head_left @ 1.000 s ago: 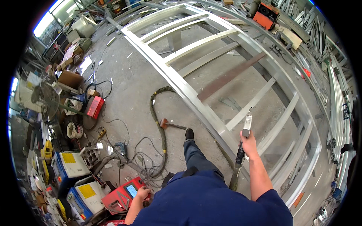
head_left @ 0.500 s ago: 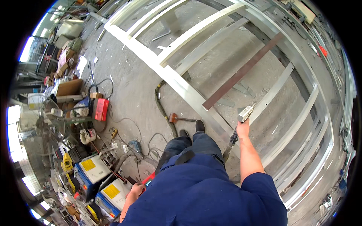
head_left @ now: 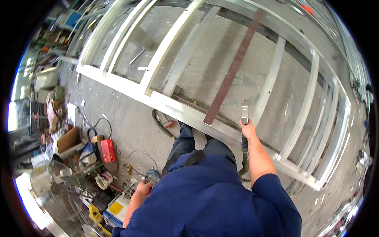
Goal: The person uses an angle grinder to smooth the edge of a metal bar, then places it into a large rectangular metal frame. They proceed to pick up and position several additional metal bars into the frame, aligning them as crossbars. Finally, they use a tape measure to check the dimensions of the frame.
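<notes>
My right hand (head_left: 248, 129) is closed round a handheld welding gun (head_left: 244, 113) with a silver, block-shaped head. A thick dark hose (head_left: 245, 160) runs down from it past my hip. The gun is held up over the near rail of a large pale metal frame (head_left: 177, 107), close to one of its slats (head_left: 272, 83). Left of the gun, a dark reddish-brown bar (head_left: 232, 73) spans the frame. My left hand (head_left: 144, 186) hangs low at my left side, fingers curled. A bit of red shows at its edge, but my shirt hides most of what it holds.
On the floor to the left are a red box (head_left: 107, 151), a white bucket (head_left: 104, 180), tangled cables and a machine with a yellow label (head_left: 116, 208). A mallet (head_left: 169, 124) and a dark hose (head_left: 158, 122) lie by my feet. A fan (head_left: 65, 183) stands far left.
I have stepped up to the frame and turned, so its near rail now crosses in front of my legs. The gun has come round to point straight ahead. Both hands stay closed.
</notes>
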The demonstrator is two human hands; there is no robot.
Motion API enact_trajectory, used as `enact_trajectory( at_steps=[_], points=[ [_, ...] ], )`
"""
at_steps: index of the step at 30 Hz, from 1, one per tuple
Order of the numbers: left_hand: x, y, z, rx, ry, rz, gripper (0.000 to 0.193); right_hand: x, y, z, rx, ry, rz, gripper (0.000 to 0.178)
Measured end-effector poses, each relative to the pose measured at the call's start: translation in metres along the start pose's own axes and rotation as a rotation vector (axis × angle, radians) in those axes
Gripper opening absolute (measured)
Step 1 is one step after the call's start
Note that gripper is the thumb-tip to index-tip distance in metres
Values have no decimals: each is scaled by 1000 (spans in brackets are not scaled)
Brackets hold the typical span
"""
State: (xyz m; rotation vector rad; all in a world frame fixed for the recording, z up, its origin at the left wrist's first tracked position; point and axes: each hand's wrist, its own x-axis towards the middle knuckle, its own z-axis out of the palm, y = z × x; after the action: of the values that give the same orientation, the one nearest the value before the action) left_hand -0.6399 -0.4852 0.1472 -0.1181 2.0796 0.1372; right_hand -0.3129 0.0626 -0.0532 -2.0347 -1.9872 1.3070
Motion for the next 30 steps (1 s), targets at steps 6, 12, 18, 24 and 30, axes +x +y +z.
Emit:
enact_trajectory(
  at_steps=[6,12,18,24,30],
  points=[
    [44,112,-79,77,-58,84,54,-18,-20,-17,-9,19,144,61],
    [120,157,-126,198,-70,458,57,-51,0,-31,-131,292,229,67],
    [135,222,-132,117,-168,575,61,-106,-145,-11,78,441,1,38],
    [104,264,-120,127,-236,667,66,-99,-207,39,-137,78,-312,28],
    [88,264,-103,157,-225,746,67,-93,-222,41,-121,-126,-306,36]
  ],
)
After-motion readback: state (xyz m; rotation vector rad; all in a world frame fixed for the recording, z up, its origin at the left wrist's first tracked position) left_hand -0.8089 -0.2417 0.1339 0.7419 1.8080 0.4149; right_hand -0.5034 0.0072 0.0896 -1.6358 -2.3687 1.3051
